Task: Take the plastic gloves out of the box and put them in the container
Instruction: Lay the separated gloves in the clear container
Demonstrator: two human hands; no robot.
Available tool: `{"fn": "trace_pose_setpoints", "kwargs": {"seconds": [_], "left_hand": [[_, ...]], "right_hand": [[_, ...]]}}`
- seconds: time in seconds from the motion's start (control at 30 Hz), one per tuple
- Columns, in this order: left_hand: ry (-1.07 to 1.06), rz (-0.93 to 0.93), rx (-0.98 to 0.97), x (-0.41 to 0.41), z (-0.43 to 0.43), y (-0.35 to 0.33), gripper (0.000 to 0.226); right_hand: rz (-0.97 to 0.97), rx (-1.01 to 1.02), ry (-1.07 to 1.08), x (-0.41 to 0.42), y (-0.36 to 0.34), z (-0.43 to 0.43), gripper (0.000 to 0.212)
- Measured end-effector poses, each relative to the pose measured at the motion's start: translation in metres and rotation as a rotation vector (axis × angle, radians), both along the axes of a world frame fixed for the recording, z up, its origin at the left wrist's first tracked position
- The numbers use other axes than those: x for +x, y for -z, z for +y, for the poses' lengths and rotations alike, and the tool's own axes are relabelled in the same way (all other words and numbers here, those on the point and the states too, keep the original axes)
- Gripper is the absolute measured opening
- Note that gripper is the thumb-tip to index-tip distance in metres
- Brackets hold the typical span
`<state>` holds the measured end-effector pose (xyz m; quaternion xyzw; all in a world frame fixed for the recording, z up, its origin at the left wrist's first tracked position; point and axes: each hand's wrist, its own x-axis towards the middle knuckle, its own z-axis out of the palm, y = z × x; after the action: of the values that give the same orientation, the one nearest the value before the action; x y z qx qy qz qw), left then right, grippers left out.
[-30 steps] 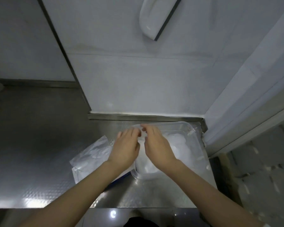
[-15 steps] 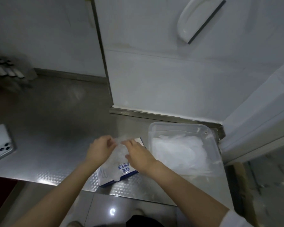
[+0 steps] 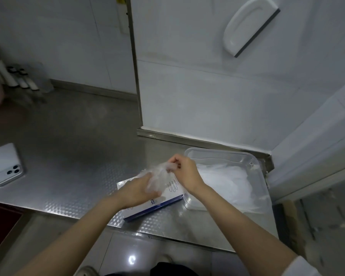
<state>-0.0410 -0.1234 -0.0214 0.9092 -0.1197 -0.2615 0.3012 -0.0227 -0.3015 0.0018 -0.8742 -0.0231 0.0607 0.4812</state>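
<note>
**Q:** State the containers and their contents.

**A:** A clear, rectangular plastic container [image 3: 219, 155] with rounded corners stands right of centre on the worktop [image 3: 78, 148]. It holds a loose white heap of gloves [image 3: 225, 182]. Just beside its left wall lies a flat white-and-blue cardboard box [image 3: 157, 205]. A bunch of thin, translucent plastic gloves [image 3: 157, 176] rises from the box top, left of the container rim.

**Q:** State of each grip?

**A:** The right hand [image 3: 187, 175] pinches the upper end of the bunch between thumb and curled fingertips. The left hand [image 3: 135, 191] lies on the box at the foot of the bunch. The film veils its fingers, so I cannot tell whether its grip holds the gloves or only presses down.

**Q:** Surface and room?

**A:** The worktop is stainless steel, with an embossed diamond pattern near its front edge. A white phone [image 3: 5, 165] lies camera side up at the left edge of the frame, well apart from the box. White wall panels stand behind. A white tool with a dark edge [image 3: 247, 28] hangs at upper right. Glossy floor tiles [image 3: 127, 253] show at the bottom.
</note>
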Motion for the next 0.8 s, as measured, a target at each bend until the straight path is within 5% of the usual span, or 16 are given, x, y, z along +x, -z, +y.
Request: {"fn": "trace_pose_setpoints", "kwargs": {"seconds": [0.2, 0.33, 0.53, 0.67, 0.8], "left_hand": [[0.124, -0.076, 0.234, -0.004, -0.006, 0.015, 0.042], [0.171, -0.052, 0.217, 0.001, -0.002, 0.023, 0.037], [-0.159, -0.150, -0.124, 0.021, -0.007, -0.014, 0.027], [-0.319, 0.171, -0.698, 0.030, -0.028, -0.061, 0.049], [-0.214, 0.070, -0.687, 0.025, -0.054, -0.079, 0.029]], "right_hand": [[-0.090, 0.060, 0.121, 0.001, -0.012, -0.019, 0.026], [-0.174, 0.120, 0.227, 0.014, -0.031, -0.039, 0.022], [-0.222, -0.052, 0.163, 0.015, -0.058, -0.070, 0.017], [-0.193, -0.189, 0.080, 0.006, -0.063, -0.078, 0.016], [-0.201, -0.263, 0.035, -0.001, -0.060, -0.078, 0.019]]}}
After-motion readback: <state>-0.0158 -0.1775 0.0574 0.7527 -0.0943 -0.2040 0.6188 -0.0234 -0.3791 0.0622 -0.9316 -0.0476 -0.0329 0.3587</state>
